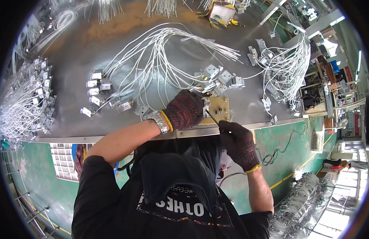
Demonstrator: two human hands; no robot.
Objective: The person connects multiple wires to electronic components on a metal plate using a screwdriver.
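Note:
My left hand [186, 110], in a dark red and black knit glove, is closed at the left side of a tan fixture plate [224, 105] near the table's front edge. Its fingers press a small silver metal part [206, 104] against the plate; much of the part is hidden. My right hand [238, 144], gloved alike, is closed around a thin dark rod-like tool [211, 116]. The tool slants up and left, its tip at the metal part. Small bolts or pegs stand on the plate. Just beyond it lies a cluster of metal connectors [218, 79] with white wires.
More wired connectors [98, 87] lie left on the metal table [72, 113]. Wire bundles are heaped at the far left [29, 99] and right [290, 71]. A yellow-taped white block [222, 15] stands at the back. A dark cable [274, 155] crosses the green floor.

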